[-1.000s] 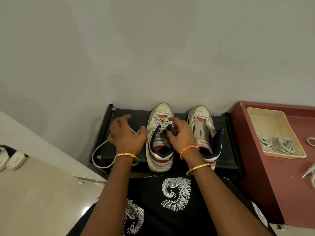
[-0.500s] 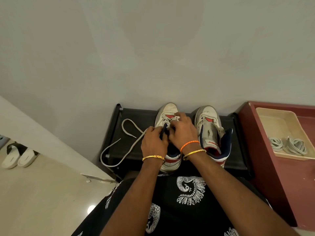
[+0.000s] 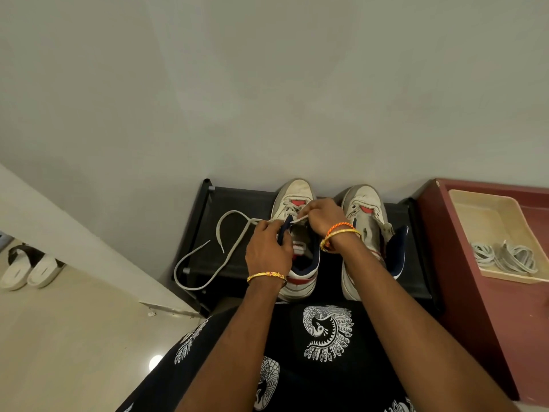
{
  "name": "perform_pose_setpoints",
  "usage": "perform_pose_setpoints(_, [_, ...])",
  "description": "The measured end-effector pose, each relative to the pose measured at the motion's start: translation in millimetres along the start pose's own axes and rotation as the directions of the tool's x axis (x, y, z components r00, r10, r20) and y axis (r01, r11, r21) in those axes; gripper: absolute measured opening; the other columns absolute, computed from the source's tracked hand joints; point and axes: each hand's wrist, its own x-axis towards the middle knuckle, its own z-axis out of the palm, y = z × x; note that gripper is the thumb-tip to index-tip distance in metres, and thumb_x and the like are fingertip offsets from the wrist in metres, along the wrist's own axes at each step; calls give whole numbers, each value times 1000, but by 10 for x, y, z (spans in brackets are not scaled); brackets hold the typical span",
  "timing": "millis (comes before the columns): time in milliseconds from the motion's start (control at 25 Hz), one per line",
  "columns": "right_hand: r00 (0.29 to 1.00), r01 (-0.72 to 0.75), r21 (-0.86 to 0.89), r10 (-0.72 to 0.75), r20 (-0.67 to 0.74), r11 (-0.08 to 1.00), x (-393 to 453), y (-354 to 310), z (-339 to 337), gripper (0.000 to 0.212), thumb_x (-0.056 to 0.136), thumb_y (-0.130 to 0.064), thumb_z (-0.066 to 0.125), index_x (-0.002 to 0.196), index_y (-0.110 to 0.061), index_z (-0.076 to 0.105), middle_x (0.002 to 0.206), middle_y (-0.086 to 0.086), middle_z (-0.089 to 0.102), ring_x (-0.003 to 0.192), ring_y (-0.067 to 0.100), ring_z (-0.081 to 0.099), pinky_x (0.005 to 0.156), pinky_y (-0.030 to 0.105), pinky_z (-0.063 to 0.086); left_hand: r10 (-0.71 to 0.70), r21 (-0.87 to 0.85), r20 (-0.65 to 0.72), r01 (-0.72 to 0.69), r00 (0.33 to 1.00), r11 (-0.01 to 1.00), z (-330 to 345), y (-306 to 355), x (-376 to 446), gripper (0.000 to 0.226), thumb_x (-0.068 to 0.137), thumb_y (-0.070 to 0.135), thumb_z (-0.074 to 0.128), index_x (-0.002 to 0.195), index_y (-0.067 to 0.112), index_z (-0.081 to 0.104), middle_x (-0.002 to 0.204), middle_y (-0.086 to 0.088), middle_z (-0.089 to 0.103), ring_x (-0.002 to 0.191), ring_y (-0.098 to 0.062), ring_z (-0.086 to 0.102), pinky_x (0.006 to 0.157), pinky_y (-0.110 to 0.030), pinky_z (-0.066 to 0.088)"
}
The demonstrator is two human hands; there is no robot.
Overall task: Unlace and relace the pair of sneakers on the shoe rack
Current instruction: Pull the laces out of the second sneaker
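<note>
Two white sneakers with red and navy trim stand side by side on the black shoe rack (image 3: 237,203), toes to the wall. The left sneaker (image 3: 294,194) has lacing only near its toe. My left hand (image 3: 269,251) grips its navy tongue and side. My right hand (image 3: 322,217) pinches the grey lace close to the eyelets. A long loose end of that lace (image 3: 205,257) loops out over the rack to the left. The right sneaker (image 3: 364,203) has no lace, and its tongue is flopped open.
A maroon cabinet (image 3: 463,278) stands right of the rack, carrying a beige tray (image 3: 487,215) with coiled grey laces (image 3: 505,257). A pair of white slippers (image 3: 28,270) sits on the floor far left. A pale wall rises just behind the rack.
My left hand came in from the rack's left side to the left sneaker's tongue. The right hand lifted slightly, pulling the lace taut. The loose lace now lies spread in a loop on the rack.
</note>
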Motion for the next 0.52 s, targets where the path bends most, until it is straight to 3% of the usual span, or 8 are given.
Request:
perform_pose_setpoints(120, [996,87,-190,-82,37,978,-51,47,-44,27,76,-36,45,59,-29,65,87,6,60,94,28,53,84,37,45,-7,4,2,7,1000,1000,21,-2,5,29,90,23,59,118,15,61,114,-4,55,97,-21,57,83,-33,50])
perform_pose_setpoints(200, [986,157,-366,-127,107,917,-49,55,-36,22,73,-51,54,73,-34,68,108,2,59,108,27,49,96,43,42,1,3,-2,-1,1000,1000,29,-6,5,31,91,22,58,121,15,61,115,-4,55,100,-21,58,85,-33,50])
perform_pose_setpoints(280, [969,242,-373,-208,132,896,-25,105,23,16,77,-50,62,71,-35,64,114,5,58,113,29,49,99,47,41,2,5,-15,-2,1000,1000,29,-13,5,31,91,23,57,121,15,61,115,-4,56,100,-21,58,84,-32,49])
perform_pose_setpoints(400, [962,273,-28,-273,4,962,-140,133,2,13,83,-23,69,70,-21,67,118,7,55,115,20,48,100,35,38,-13,23,-30,14,999,1000,24,-1,-6,29,92,26,56,119,17,62,114,-2,57,99,-18,57,81,-30,49])
perform_pose_setpoints(520, [974,227,466,-198,-112,855,-265,79,-199,24,87,-4,61,64,-12,64,86,7,65,93,18,58,85,27,43,-42,42,-30,43,999,998,15,21,-3,30,92,28,56,120,19,62,114,0,57,98,-17,57,78,-27,47])
